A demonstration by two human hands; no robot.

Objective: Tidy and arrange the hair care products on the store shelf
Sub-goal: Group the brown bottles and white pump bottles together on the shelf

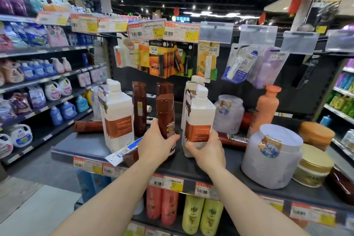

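Brown shampoo bottles [139, 108] and a white pump bottle [117, 115] crowd the dark shelf [76, 147], clear tubs [268, 159] standing rightward. Left hand [153, 144] grips a brown bottle [166, 119] upright at shelf centre; right hand [207, 151] wraps another white pump bottle [199, 119] beside it.

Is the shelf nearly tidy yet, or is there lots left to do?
Some is done: a white pump bottle stands upright. Now the left hand grips a brown bottle and the right hand grips another white bottle. Left: brown bottles lying down and a fallen tube.
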